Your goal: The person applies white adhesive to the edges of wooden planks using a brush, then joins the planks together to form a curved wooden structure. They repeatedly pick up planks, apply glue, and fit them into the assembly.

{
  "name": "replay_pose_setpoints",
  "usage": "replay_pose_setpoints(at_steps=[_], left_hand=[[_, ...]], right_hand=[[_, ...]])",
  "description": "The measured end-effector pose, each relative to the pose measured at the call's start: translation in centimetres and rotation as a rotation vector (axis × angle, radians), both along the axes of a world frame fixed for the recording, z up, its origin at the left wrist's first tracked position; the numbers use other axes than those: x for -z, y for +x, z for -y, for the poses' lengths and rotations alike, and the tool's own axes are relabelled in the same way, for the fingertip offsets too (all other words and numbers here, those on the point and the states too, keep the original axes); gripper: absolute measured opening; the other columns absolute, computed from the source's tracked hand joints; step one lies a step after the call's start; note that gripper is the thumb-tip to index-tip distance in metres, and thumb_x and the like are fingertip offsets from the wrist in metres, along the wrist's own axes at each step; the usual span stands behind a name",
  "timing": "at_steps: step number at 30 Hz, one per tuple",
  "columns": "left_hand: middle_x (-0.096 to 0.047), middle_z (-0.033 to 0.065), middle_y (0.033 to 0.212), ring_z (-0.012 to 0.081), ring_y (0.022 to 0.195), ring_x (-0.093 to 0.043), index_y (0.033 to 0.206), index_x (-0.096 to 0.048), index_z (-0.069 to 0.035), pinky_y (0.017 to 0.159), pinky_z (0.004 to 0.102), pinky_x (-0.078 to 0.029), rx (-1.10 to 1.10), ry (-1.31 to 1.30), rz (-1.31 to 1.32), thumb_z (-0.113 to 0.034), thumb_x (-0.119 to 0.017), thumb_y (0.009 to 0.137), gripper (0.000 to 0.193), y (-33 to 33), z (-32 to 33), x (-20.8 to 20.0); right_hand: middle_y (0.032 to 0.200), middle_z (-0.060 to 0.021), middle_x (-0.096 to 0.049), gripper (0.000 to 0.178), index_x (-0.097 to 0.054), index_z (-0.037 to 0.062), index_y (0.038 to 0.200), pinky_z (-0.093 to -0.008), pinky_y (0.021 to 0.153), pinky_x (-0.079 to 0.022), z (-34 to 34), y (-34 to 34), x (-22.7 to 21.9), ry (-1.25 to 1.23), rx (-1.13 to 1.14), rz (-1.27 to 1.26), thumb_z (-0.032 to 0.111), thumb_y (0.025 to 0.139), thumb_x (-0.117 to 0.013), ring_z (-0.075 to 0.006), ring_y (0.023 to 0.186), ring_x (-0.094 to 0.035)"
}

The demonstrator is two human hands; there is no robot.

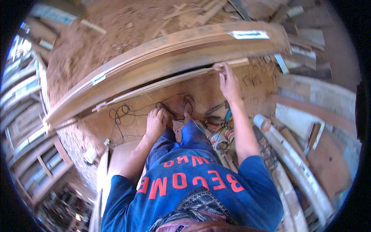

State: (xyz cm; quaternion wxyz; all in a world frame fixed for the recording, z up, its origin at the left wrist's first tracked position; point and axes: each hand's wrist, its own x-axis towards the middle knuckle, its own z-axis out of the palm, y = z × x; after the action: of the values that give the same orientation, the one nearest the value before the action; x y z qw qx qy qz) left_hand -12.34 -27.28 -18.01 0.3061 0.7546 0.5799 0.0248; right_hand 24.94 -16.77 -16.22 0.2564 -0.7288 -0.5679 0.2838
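Note:
A long, thin wooden strip [170,81] runs from the left of centre up to the right, along the near side of a large wooden beam. My right hand [225,71] is closed on it near its right end, with thumb and fingers pinched over the wood. In front of my left thigh is my left hand [155,120], its fingers bent and held together. Whatever may be inside that hand is hidden. The thick wooden beam [154,63], grooved along its length, lies across the ground just beyond the strip.
A thin black cable [123,112] is coiled on the dusty ground near my feet. Tools with a blue handle [228,115] lie by my right leg. Long boards [297,170] are piled at the right, and wooden frames [46,166] stand at the left. Scrap wood [208,13] lies beyond the beam.

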Motion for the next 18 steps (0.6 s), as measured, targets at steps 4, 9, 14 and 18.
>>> replay_pose_setpoints(at_steps=[4,9,14,18], left_hand=[[-0.064,0.0256,0.122,0.0431,0.117,-0.059,0.120,-0.065,0.000,0.102,0.0497,-0.048,-0.264,-0.248,-0.163,-0.010,-0.064,0.083,0.038,-8.8,8.8,1.2],[-0.069,0.0257,0.115,0.0430,0.108,-0.066,0.117,-0.068,0.000,0.097,0.0490,-0.052,-0.566,-0.394,-0.143,-0.013,-0.064,0.083,0.036,-14.3,17.9,2.5],[-0.070,0.0251,0.116,0.0396,0.110,-0.067,0.117,-0.068,0.001,0.098,0.0466,-0.053,-0.815,-0.498,0.034,-0.015,-0.064,0.085,0.037,-14.8,22.9,1.9],[-0.072,0.0228,0.114,0.0366,0.109,-0.070,0.120,-0.069,0.000,0.098,0.0427,-0.053,-1.042,-0.519,0.184,-0.017,-0.066,0.087,0.037,-15.3,28.5,2.3]], right_hand=[[0.111,-0.0236,-0.067,0.047,-0.051,0.0027,0.143,-0.0500,0.094,-0.052,4.0,-5.2,0.0,-0.140,-0.162,0.043,0.011,0.097,-0.059,-0.0421,0.100,-0.065],[0.118,-0.0223,-0.062,0.047,-0.056,0.0012,0.135,-0.0481,0.098,-0.049,8.1,-13.8,1.4,-0.080,-0.670,0.073,0.006,0.089,-0.066,-0.0404,0.110,-0.059],[0.116,-0.0214,-0.062,0.046,-0.057,0.0009,0.130,-0.0486,0.096,-0.049,6.8,-24.0,-0.6,-0.001,-0.973,0.095,0.006,0.086,-0.069,-0.0405,0.110,-0.058],[0.116,-0.0226,-0.062,0.044,-0.059,0.0008,0.128,-0.0494,0.097,-0.049,1.9,-33.2,-0.3,0.315,-1.066,0.052,0.009,0.087,-0.070,-0.0417,0.109,-0.059]])
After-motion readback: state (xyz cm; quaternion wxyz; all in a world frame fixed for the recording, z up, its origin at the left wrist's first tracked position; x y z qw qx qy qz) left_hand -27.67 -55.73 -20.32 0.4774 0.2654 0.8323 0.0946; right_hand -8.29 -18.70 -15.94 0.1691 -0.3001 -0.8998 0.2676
